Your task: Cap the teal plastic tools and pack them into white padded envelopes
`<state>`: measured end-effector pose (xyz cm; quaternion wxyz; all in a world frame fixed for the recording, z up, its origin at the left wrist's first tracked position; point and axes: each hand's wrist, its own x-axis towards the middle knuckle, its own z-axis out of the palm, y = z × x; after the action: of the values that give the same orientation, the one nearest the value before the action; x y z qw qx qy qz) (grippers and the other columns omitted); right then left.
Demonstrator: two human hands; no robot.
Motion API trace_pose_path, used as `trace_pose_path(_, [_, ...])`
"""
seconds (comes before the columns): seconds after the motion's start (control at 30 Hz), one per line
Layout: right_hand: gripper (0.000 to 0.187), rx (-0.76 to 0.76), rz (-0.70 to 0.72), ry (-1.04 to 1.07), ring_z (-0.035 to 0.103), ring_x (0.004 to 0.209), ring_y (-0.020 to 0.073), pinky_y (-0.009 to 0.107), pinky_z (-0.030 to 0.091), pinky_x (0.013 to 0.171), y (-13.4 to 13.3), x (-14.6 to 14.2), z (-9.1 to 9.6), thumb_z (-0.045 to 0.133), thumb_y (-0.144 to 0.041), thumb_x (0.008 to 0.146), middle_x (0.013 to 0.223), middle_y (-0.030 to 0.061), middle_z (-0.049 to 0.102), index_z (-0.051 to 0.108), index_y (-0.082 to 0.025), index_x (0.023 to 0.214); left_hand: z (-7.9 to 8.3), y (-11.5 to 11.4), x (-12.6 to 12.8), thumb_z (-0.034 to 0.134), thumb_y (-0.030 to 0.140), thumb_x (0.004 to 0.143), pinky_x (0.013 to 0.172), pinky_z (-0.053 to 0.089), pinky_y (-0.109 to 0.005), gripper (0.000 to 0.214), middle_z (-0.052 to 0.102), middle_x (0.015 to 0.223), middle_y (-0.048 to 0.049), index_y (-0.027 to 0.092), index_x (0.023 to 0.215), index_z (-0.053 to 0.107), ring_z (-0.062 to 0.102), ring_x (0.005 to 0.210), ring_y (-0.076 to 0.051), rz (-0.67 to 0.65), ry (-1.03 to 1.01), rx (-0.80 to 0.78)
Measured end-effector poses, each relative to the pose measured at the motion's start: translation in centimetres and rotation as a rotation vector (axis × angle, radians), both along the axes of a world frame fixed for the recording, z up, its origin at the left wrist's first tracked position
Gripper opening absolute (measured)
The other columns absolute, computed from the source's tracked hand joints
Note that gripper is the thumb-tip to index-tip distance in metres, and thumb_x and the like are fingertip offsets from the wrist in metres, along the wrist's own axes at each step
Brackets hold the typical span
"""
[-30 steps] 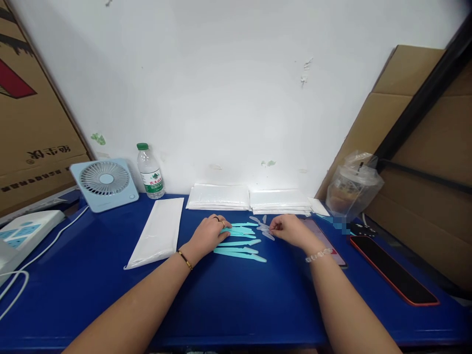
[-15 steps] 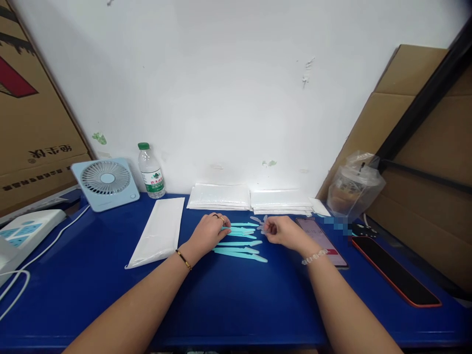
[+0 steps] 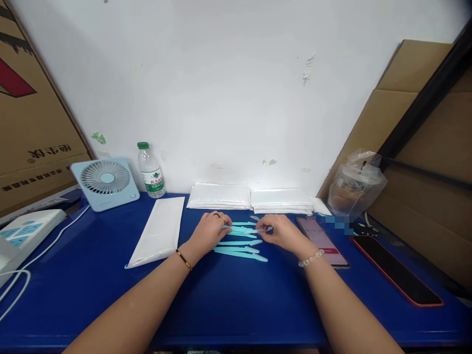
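Several turquoise eyebrow razors [image 3: 239, 243] lie side by side on the blue table, their blade ends pointing right. My left hand [image 3: 212, 231] is closed, thumb and fingers pinching the handle of one razor [image 3: 239, 229] above the others. From the right, my right hand [image 3: 280, 231] pinches a small clear plastic blade cover [image 3: 262, 229] at that razor's blade end. Whether the cover is on the blade or just touching it, I cannot tell. Another clear cover [image 3: 254, 218] lies just behind, partly hidden by my right hand.
White packets [image 3: 219, 195] are stacked along the wall, and a single white packet [image 3: 158, 231] lies left. A light blue fan [image 3: 108, 183] and a water bottle [image 3: 151, 172] stand behind it. On the right are two phones [image 3: 324, 241] and a bagged drink cup [image 3: 356, 187].
My right hand has shifted slightly left with a clear cover, from the group of loose covers to the razor's blade end. My left hand has stayed almost still.
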<state>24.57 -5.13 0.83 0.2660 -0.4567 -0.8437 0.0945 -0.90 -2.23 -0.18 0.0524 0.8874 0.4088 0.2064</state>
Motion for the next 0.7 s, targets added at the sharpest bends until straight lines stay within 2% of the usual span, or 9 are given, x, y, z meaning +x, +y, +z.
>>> trace_pose_path(0.43, [0.018, -0.011, -0.027, 0.017, 0.061, 0.07, 0.0143, 0.024, 0.045, 0.067, -0.2, 0.0, 0.4, 0.059, -0.012, 0.071, 0.077, 0.0008, 0.067, 0.064, -0.021, 0.086, 0.1, 0.2, -0.2, 0.053, 0.03, 0.087, 0.08, 0.035, -0.032, 0.011, 0.064, 0.095, -0.001, 0.021, 0.092, 0.057, 0.054, 0.093, -0.018, 0.016, -0.016, 0.012])
trace_pose_path(0.6, [0.016, -0.083, 0.026, 0.06, 0.061, 0.07, 0.0143, 0.024, 0.045, 0.065, -0.8, -1.1, 0.9, 0.06, -0.013, 0.07, 0.076, 0.0005, 0.066, 0.062, -0.02, 0.084, 0.4, -0.6, 0.4, 0.051, 0.034, 0.088, 0.081, 0.035, -0.032, 0.016, 0.064, 0.098, -0.001, 0.021, 0.094, 0.058, 0.054, 0.095, -0.018, -0.046, -0.011, -0.039])
trace_pose_path(0.7, [0.015, -0.182, 0.085, 0.058, 0.06, 0.065, 0.013, 0.023, 0.045, 0.061, -1.1, -1.3, 0.9, 0.061, -0.013, 0.068, 0.073, -0.0004, 0.065, 0.061, -0.02, 0.082, 0.4, -1.0, 0.6, 0.053, 0.035, 0.087, 0.081, 0.035, -0.032, 0.016, 0.065, 0.095, -0.0013, 0.021, 0.091, 0.06, 0.056, 0.093, -0.019, -0.099, 0.027, -0.089])
